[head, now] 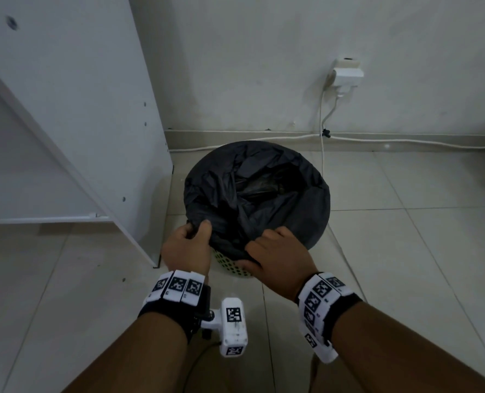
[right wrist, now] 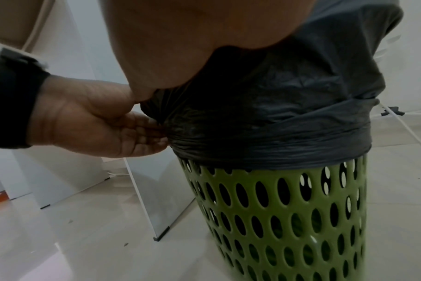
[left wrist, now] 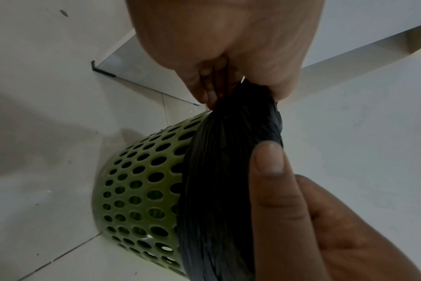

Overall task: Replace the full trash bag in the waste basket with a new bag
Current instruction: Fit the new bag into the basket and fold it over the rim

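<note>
A green perforated waste basket (head: 230, 265) stands on the tiled floor, lined with a black trash bag (head: 264, 194) folded down over its rim. The bag's mouth gapes and dark contents show inside. My left hand (head: 198, 228) pinches a gathered bunch of the bag's edge at the near-left rim; the left wrist view shows the bunch (left wrist: 248, 106) held between thumb and fingers. My right hand (head: 252, 251) grips the bag's folded edge at the near rim, thumb (left wrist: 269, 157) pressed on the plastic. In the right wrist view the bag's band (right wrist: 289, 133) wraps the basket (right wrist: 276, 218) top.
A white cabinet panel (head: 94, 109) stands right beside the basket on its left. The wall is just behind it, with a socket and plug (head: 346, 75). White cables (head: 323, 154) run down the wall, along the skirting and across the floor to the basket's right.
</note>
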### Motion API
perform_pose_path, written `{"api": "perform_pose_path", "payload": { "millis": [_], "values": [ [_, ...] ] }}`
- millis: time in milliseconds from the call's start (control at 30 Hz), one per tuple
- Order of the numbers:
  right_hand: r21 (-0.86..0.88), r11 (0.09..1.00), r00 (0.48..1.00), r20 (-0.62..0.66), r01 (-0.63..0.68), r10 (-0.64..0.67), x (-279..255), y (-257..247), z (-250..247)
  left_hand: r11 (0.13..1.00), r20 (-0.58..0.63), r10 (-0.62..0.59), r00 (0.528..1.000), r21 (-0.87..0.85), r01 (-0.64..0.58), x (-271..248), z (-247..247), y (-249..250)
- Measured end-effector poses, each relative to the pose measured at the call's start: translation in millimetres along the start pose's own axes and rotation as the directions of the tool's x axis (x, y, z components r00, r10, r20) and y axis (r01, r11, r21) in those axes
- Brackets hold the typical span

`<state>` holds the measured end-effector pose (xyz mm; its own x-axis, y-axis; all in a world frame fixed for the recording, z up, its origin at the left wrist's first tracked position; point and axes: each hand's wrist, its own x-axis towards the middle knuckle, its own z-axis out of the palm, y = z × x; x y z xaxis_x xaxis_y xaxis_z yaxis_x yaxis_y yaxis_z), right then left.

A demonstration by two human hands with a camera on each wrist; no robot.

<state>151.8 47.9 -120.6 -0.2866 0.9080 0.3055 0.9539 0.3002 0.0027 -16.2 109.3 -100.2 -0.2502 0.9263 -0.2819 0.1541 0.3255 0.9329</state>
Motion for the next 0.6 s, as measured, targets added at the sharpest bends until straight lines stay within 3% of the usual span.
{"api": "perform_pose_path", "payload": {
  "millis": [433,600],
  "values": [
    [0.071,0.996,0.998,0.049,-0.052,0.049,11,-5,-10,0.993,0.081,0.104,0.991,0.052,-0.109,10,2,-10],
    [0.079,0.995,0.995,0.077,-0.064,0.058,12,-5,-11,0.999,0.162,0.052,0.985,0.004,-0.054,15,-3,-10]
  ]
}}
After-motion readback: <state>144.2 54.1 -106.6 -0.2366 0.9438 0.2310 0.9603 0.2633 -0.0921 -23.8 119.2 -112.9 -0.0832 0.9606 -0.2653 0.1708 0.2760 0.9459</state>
